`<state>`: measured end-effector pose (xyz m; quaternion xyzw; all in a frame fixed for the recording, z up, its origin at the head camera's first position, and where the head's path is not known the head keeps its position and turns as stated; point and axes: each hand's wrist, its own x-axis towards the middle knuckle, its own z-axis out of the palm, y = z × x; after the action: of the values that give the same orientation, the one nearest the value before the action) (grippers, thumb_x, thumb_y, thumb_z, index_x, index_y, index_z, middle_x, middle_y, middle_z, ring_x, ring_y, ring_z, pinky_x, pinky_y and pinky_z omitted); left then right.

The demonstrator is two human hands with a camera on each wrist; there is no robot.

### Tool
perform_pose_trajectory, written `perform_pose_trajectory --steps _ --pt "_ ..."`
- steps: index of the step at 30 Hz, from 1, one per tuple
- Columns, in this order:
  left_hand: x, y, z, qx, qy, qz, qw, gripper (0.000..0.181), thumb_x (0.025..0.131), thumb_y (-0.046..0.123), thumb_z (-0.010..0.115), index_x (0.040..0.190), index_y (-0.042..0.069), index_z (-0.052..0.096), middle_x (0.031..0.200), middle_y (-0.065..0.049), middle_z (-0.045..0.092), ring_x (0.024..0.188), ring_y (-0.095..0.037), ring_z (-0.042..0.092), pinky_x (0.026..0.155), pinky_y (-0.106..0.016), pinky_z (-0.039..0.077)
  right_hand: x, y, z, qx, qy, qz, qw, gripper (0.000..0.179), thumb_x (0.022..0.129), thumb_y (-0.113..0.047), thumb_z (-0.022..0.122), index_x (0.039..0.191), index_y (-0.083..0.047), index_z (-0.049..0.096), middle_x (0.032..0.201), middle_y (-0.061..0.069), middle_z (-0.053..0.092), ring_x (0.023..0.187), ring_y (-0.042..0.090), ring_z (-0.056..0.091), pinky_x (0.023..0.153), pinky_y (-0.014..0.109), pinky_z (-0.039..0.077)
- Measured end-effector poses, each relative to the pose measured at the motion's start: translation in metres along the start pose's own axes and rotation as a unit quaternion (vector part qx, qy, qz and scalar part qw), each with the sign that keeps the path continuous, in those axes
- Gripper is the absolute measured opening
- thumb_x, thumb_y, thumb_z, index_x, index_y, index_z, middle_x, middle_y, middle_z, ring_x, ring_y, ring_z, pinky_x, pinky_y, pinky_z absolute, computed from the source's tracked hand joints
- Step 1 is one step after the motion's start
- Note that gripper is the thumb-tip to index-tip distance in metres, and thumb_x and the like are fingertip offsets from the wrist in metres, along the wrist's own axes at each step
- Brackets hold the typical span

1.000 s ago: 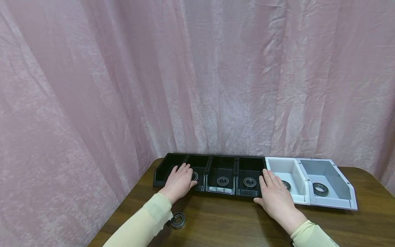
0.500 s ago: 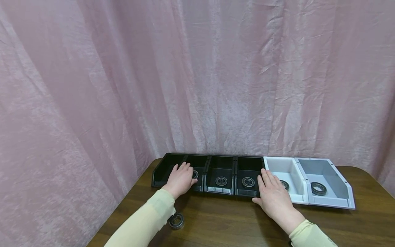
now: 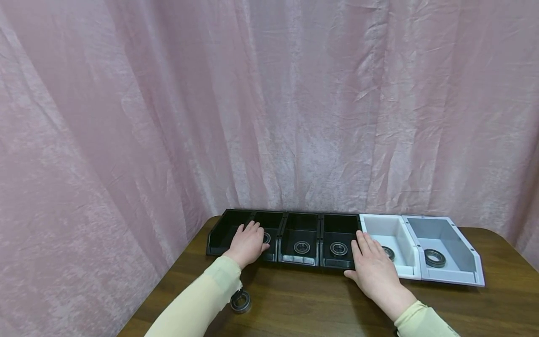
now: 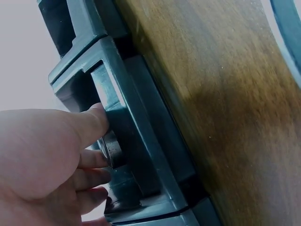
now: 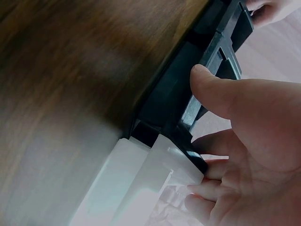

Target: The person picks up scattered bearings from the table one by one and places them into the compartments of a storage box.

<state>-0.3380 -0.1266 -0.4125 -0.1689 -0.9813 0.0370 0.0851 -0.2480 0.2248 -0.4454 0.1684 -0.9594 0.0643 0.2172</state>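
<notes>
In the head view my left hand lies palm down over the front of the two leftmost black bins, fingers loosely spread. The left wrist view shows its thumb and fingers at the front of a black bin, with a bearing behind the fingertips. My right hand rests with straight fingers where the last black bin meets the white bin. Its thumb lies along the black front rim in the right wrist view. A bearing in the white bin is partly hidden by this hand.
Single bearings lie in the middle black bin and the grey bin. Another bearing is on the wooden table, beside my left sleeve. A pink curtain hangs behind the row.
The head view has shifted slightly, moving the bins a little to the left in the picture. Both hands stay at the same bins, nearly still.
</notes>
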Motion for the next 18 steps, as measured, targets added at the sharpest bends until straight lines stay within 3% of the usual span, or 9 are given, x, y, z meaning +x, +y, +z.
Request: perform_pose_trajectory --steps 18 --pt "0.009 0.0012 0.0079 0.002 -0.008 0.004 1.0 0.05 0.106 0.037 0.076 0.139 0.0 0.07 0.158 -0.02 0.06 0.154 -0.038 0.048 0.129 -0.061 0.032 -0.0008 0.0001 0.0013 -0.004 -0.001 0.0 1.0 0.081 0.087 -0.036 0.095 0.14 0.016 0.063 0.158 0.04 0.049 0.147 0.055 0.049 0.122 0.065 0.04"
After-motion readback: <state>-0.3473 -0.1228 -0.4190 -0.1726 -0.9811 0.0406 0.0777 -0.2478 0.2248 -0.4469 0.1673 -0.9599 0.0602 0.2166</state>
